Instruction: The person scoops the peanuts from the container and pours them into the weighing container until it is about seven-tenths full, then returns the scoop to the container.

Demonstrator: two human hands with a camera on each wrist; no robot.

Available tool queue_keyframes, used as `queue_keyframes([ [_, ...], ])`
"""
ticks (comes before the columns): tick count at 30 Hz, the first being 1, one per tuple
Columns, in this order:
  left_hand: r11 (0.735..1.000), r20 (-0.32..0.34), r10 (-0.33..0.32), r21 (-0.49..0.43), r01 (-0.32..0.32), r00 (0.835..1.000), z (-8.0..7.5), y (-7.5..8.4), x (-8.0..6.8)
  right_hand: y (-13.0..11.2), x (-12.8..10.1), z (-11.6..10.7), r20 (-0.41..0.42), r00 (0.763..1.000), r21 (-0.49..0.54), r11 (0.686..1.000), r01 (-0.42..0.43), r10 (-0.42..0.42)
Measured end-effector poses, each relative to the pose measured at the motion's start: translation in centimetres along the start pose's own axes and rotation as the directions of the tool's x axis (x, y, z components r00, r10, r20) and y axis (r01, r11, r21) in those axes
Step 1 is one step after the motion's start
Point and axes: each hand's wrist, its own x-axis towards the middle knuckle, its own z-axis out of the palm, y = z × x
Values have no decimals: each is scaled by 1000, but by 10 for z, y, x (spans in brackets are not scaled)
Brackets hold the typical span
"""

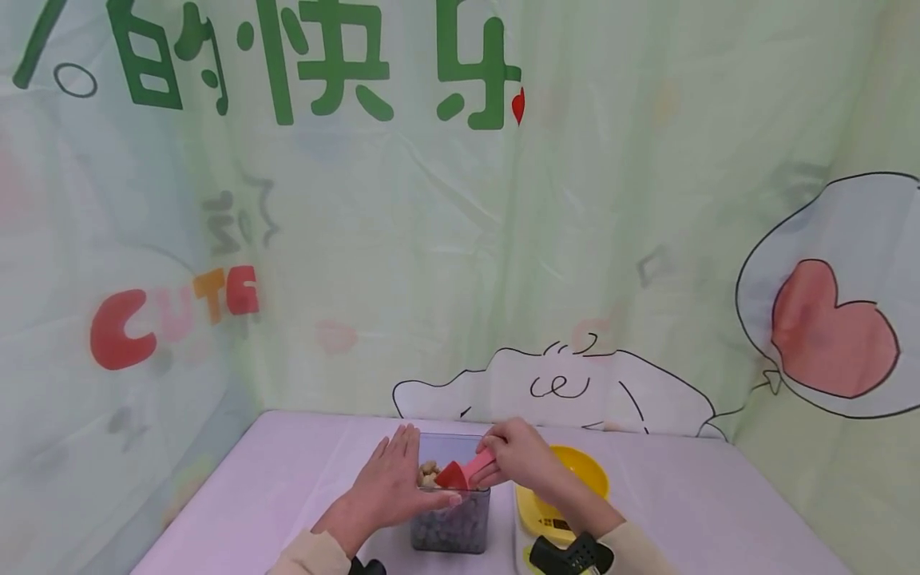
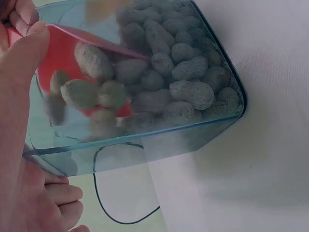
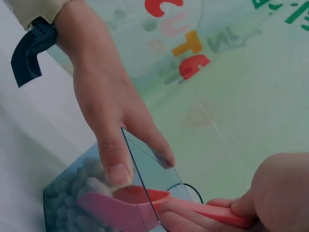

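Note:
Peanuts in their shells (image 2: 193, 92) fill the lower part of a clear plastic container (image 1: 450, 523) on the table. My left hand (image 1: 391, 483) holds the container at its left side, thumb across the near rim and fingers along the outer wall. By its handle my right hand (image 1: 513, 455) grips a red scoop (image 1: 453, 477), whose bowl is tilted inside the container. Several peanuts lie at the scoop's mouth (image 2: 63, 48) in the left wrist view. Seen from the right wrist, the scoop (image 3: 116, 208) sits just beneath the left thumb.
Right of the container, a yellow bowl (image 1: 592, 471) rests on a yellow-and-white kitchen scale (image 1: 532, 515), partly covered by my right forearm. A pale cloth covers the table (image 1: 309, 463). A printed curtain (image 1: 431, 239) hangs behind and at both sides.

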Motion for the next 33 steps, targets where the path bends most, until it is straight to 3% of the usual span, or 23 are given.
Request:
queue_keyframes([
  [9, 1000, -18, 8, 7, -8, 1000, -4, -1, -1, -7, 2, 3, -7, 1000, -1, 1000, -30, 30],
  [24, 999, -5, -18, -32, 18, 1000, -3, -1, -1, 9, 6, 7, -31, 993, 164, 980, -110, 116],
  [33, 1000, -27, 5, -21, -6, 1000, -2, -2, 0, -1, 7, 14, -50, 996, 98, 993, -71, 77],
])
